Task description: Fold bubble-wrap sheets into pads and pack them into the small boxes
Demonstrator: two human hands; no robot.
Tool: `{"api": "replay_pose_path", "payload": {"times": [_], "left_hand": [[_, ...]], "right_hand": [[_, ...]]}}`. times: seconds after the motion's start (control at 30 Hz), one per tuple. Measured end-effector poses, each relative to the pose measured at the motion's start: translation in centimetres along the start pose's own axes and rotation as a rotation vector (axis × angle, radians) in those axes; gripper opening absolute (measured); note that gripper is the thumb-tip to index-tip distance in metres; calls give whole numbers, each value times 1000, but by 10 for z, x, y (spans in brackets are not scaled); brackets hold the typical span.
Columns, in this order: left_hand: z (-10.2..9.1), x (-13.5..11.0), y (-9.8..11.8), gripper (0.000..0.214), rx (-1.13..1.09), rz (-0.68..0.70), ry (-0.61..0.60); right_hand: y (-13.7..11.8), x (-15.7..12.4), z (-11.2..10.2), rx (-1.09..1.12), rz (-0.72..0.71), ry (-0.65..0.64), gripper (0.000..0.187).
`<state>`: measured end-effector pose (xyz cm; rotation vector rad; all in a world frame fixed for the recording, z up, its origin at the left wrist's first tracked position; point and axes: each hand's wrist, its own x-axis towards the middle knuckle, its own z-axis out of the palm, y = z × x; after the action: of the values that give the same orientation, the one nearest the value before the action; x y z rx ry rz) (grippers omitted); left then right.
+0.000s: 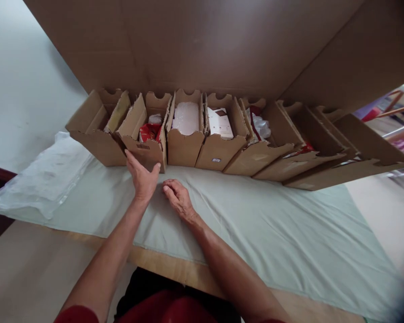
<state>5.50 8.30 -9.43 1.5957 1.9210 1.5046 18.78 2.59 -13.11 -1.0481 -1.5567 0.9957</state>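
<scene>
Against the front of the second cardboard box from the left point(139, 150) is my left hand point(143, 177), its thumb and fingers spread apart. That box holds a red packet point(150, 132) and a small whitish item point(155, 119). My right hand point(178, 197) rests on the pale green cloth point(256, 215) just in front of the boxes. Its fingers are loosely curled, thumb near the index finger, and nothing shows in them. Beside the left hand's box stands a white-filled box point(186, 150), with a pale pinkish-white block point(186, 118) inside.
Several more open cardboard boxes run to the right, one with a white card box point(220, 123), another with clear plastic point(261, 127). A leftmost box point(97, 130) stands beside a clear plastic sheet point(43, 172). A large cardboard panel point(188, 45) rises behind.
</scene>
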Motion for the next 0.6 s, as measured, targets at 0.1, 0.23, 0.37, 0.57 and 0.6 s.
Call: {"api": "replay_pose_path", "payload": {"times": [0.1,0.23,0.37,0.57,0.6], "left_hand": [[13,13,1,110,-3,2,-2],[1,13,-6,97,-35,73,-8],[-53,21,-11,76,34,216,146],[-105,96,4,71,164,224,170],[-105,108,5,63,177,224,118]], "right_hand": [[-3,0,-2,2,4,-9,28],[-3,0,-3,10,15,-12,27],[-2,2,-3,-7,28,-51,27],[-3,4,-2,-18,45,-60,26],[-3,4,-2,-15,48,-62,26]]}}
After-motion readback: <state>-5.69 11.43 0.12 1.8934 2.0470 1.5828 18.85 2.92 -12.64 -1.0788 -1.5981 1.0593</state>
